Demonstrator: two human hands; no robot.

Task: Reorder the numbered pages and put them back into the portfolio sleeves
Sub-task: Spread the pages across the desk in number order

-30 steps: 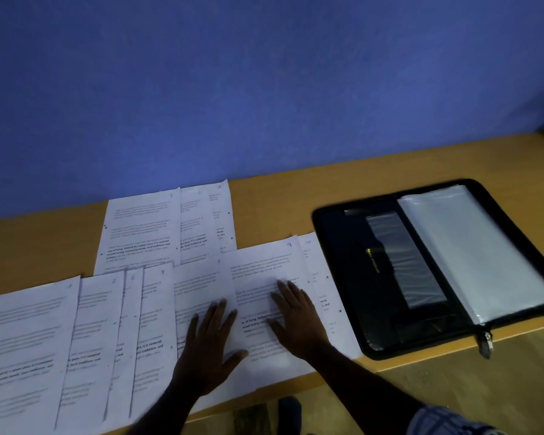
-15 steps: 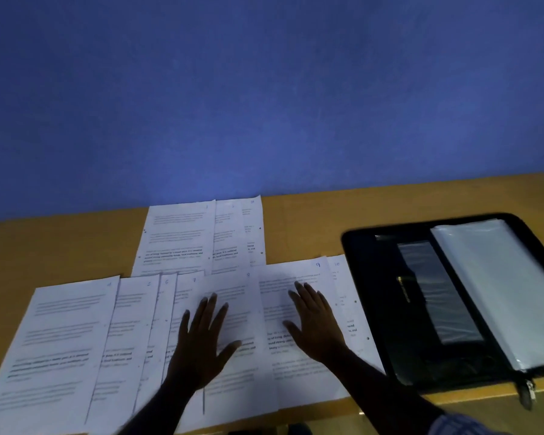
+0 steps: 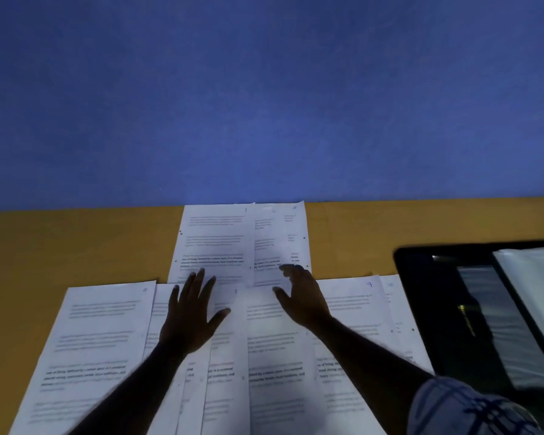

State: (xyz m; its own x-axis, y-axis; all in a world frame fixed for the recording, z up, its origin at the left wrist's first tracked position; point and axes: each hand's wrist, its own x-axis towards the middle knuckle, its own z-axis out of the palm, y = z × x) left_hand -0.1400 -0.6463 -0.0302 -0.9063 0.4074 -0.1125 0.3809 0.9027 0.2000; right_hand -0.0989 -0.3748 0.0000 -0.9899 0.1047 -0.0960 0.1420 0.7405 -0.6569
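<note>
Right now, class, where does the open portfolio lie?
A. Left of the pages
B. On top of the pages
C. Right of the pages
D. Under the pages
C: the portfolio lies open at the right, and the pages spread out to its left.

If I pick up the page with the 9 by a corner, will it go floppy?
Probably floppy and light: the page marked 9 looks like one thin sheet lying flat on the table, so it would likely droop. It overlaps the page marked 10, so pushing it may shift that too.
</note>
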